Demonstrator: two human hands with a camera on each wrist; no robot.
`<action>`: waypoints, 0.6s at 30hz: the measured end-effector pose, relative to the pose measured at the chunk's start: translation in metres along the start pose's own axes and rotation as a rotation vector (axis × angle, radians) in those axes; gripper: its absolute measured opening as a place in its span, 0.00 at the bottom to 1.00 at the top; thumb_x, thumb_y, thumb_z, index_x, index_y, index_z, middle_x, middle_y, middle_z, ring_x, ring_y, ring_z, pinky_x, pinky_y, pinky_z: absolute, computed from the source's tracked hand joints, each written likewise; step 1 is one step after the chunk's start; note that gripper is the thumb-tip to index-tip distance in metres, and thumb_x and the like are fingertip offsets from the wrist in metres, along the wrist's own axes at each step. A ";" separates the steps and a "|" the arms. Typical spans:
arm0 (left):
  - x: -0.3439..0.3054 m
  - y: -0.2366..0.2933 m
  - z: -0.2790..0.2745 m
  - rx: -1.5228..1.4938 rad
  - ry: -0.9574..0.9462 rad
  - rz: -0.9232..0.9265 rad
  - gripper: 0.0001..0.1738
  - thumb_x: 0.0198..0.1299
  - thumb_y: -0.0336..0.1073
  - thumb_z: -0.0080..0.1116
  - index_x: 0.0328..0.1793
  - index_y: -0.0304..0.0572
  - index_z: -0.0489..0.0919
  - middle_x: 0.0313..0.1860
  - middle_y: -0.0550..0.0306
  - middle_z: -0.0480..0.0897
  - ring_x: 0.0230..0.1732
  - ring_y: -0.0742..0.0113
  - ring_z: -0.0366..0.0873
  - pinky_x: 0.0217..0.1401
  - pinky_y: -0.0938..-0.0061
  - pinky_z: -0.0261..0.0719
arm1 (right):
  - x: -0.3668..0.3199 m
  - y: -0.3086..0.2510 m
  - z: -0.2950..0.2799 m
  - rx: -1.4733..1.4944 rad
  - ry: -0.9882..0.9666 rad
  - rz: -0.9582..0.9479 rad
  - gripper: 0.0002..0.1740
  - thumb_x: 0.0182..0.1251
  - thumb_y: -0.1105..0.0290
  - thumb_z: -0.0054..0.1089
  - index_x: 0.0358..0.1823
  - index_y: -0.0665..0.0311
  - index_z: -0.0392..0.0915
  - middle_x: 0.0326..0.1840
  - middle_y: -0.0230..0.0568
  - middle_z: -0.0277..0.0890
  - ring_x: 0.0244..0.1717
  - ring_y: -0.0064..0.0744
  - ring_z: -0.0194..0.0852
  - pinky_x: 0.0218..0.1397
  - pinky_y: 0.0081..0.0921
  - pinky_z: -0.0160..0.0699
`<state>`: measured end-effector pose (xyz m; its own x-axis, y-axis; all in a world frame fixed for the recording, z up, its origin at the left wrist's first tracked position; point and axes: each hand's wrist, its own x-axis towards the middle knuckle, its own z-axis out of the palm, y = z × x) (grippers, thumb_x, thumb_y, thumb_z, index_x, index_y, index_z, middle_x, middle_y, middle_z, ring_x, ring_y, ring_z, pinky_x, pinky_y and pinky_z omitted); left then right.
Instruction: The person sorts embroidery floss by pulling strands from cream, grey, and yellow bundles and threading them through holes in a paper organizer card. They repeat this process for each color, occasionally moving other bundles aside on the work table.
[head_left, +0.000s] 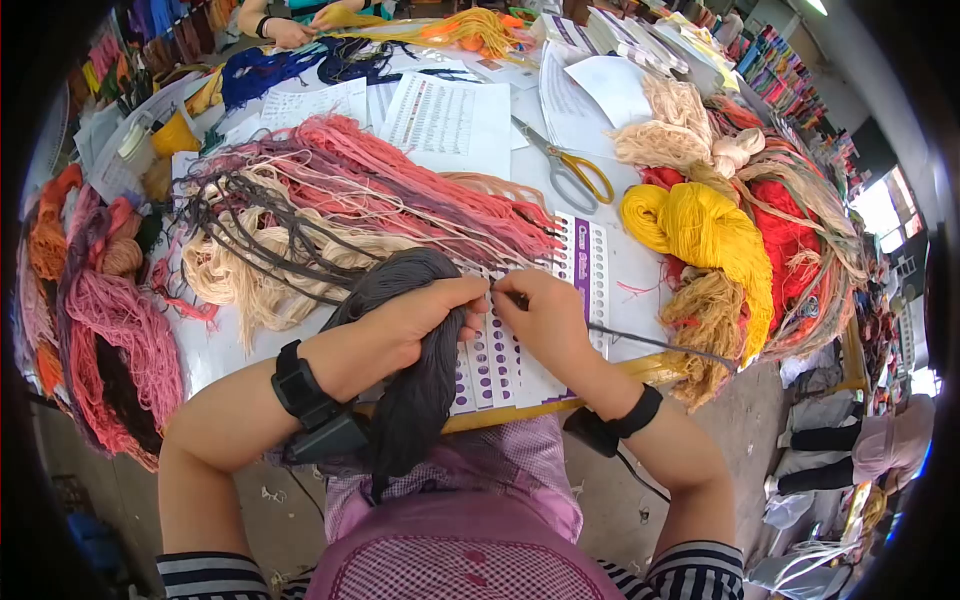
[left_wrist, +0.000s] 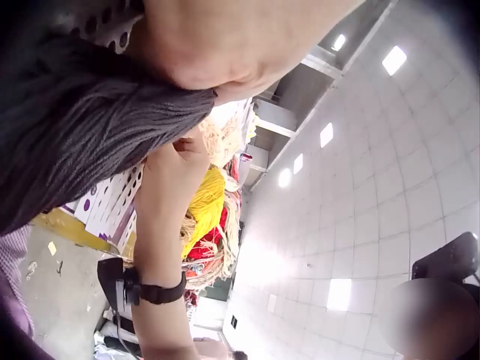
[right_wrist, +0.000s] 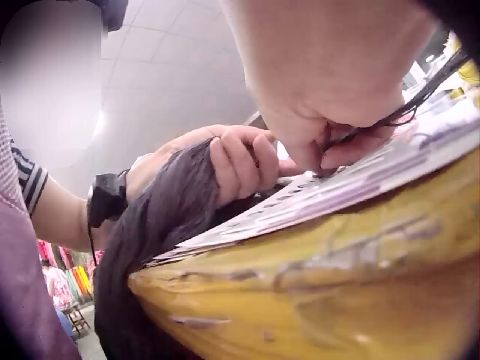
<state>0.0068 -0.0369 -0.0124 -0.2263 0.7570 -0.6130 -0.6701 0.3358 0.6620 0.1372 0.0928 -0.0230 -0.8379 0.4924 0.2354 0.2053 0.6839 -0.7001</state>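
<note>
A dark grey yarn skein (head_left: 405,370) hangs through my left hand (head_left: 425,315), whose fingers curl round it in the right wrist view. My right hand (head_left: 540,310) pinches a dark strand (right_wrist: 375,124) that trails off to the right, its fingertips close to the left thumb. Both hands are over punched cards (head_left: 490,365) with rows of holes, at the table's front edge. A card with a purple strip (head_left: 583,265) lies just beyond the right hand. What the fingertips do at the card holes is partly hidden.
Pink and cream yarn (head_left: 400,180) spreads behind the hands. Scissors (head_left: 570,170) lie on the table near printed sheets (head_left: 450,120). Yellow yarn (head_left: 700,230) and red yarn are piled at the right, more pink yarn (head_left: 125,310) at the left. Another person's hands (head_left: 290,33) are across the table.
</note>
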 end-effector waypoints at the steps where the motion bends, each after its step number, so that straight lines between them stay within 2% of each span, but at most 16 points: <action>1: 0.002 0.002 -0.002 0.022 -0.022 -0.008 0.13 0.61 0.43 0.60 0.38 0.41 0.78 0.30 0.62 0.79 0.26 0.78 0.73 0.29 0.84 0.74 | -0.002 -0.007 -0.003 0.031 -0.011 0.040 0.11 0.55 0.66 0.64 0.35 0.66 0.80 0.28 0.43 0.79 0.28 0.36 0.79 0.33 0.27 0.75; 2: 0.004 0.003 -0.004 0.042 -0.044 -0.016 0.12 0.61 0.43 0.60 0.39 0.42 0.78 0.31 0.63 0.79 0.27 0.78 0.73 0.30 0.84 0.74 | -0.003 -0.012 -0.005 0.061 -0.025 0.080 0.11 0.54 0.66 0.65 0.35 0.66 0.80 0.26 0.41 0.79 0.27 0.32 0.79 0.33 0.25 0.75; 3: 0.005 0.003 -0.003 0.037 -0.042 -0.014 0.12 0.61 0.43 0.60 0.39 0.42 0.78 0.31 0.63 0.79 0.27 0.78 0.73 0.30 0.84 0.74 | -0.001 -0.014 -0.007 0.060 -0.030 0.078 0.11 0.54 0.66 0.65 0.35 0.66 0.80 0.26 0.41 0.79 0.27 0.32 0.79 0.33 0.25 0.75; 5: 0.010 0.002 0.004 0.102 -0.008 0.226 0.13 0.61 0.45 0.59 0.40 0.44 0.78 0.32 0.65 0.79 0.29 0.78 0.73 0.32 0.84 0.74 | 0.001 -0.012 -0.016 0.287 -0.078 0.177 0.14 0.52 0.67 0.66 0.37 0.67 0.79 0.25 0.35 0.77 0.25 0.22 0.73 0.32 0.21 0.73; 6: 0.012 0.002 0.008 0.100 -0.007 0.228 0.13 0.61 0.45 0.59 0.40 0.44 0.78 0.32 0.65 0.79 0.29 0.78 0.73 0.32 0.84 0.74 | 0.002 -0.009 -0.017 0.319 -0.099 0.198 0.15 0.51 0.68 0.66 0.38 0.68 0.78 0.25 0.32 0.75 0.26 0.16 0.68 0.32 0.17 0.70; 8: 0.015 0.002 0.014 0.150 -0.026 0.077 0.13 0.61 0.45 0.59 0.42 0.44 0.78 0.34 0.65 0.79 0.32 0.78 0.75 0.36 0.83 0.75 | 0.002 -0.005 -0.015 0.353 -0.103 0.187 0.15 0.51 0.68 0.66 0.39 0.68 0.78 0.25 0.33 0.76 0.26 0.16 0.69 0.32 0.17 0.71; 12: 0.018 0.004 0.005 0.160 -0.049 0.091 0.13 0.60 0.44 0.59 0.43 0.43 0.78 0.37 0.64 0.80 0.36 0.77 0.77 0.38 0.81 0.76 | 0.003 0.004 -0.007 0.453 -0.062 0.195 0.17 0.50 0.68 0.67 0.40 0.70 0.77 0.27 0.37 0.79 0.29 0.18 0.75 0.35 0.19 0.74; 13: 0.014 0.003 0.001 0.163 -0.045 0.153 0.13 0.59 0.43 0.60 0.43 0.43 0.78 0.37 0.64 0.80 0.37 0.76 0.78 0.38 0.81 0.76 | 0.004 0.004 -0.007 0.456 -0.056 0.195 0.17 0.50 0.68 0.67 0.40 0.70 0.77 0.27 0.37 0.79 0.29 0.18 0.75 0.35 0.19 0.74; 14: 0.011 0.005 -0.003 0.169 -0.043 0.214 0.13 0.59 0.42 0.60 0.43 0.43 0.77 0.37 0.63 0.80 0.38 0.75 0.78 0.38 0.81 0.76 | 0.004 0.003 -0.007 0.379 -0.063 0.184 0.18 0.50 0.68 0.67 0.40 0.71 0.77 0.28 0.39 0.80 0.30 0.20 0.77 0.36 0.20 0.75; 16: 0.004 0.016 -0.015 0.105 -0.017 0.199 0.12 0.58 0.40 0.60 0.43 0.42 0.77 0.37 0.62 0.80 0.37 0.74 0.78 0.38 0.81 0.76 | 0.006 0.000 -0.009 0.279 -0.097 0.197 0.18 0.50 0.67 0.67 0.41 0.70 0.78 0.31 0.43 0.82 0.33 0.27 0.81 0.40 0.23 0.78; 18: -0.007 0.033 -0.022 0.013 -0.023 0.167 0.11 0.54 0.35 0.59 0.42 0.41 0.77 0.37 0.58 0.80 0.36 0.73 0.78 0.35 0.80 0.76 | 0.006 -0.003 -0.006 0.232 -0.091 0.193 0.18 0.50 0.68 0.68 0.41 0.69 0.78 0.29 0.39 0.80 0.31 0.24 0.79 0.38 0.21 0.77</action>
<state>-0.0296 -0.0434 0.0038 -0.3174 0.8153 -0.4844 -0.6153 0.2116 0.7594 0.1348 0.0968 -0.0158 -0.8388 0.5436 0.0294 0.2525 0.4362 -0.8637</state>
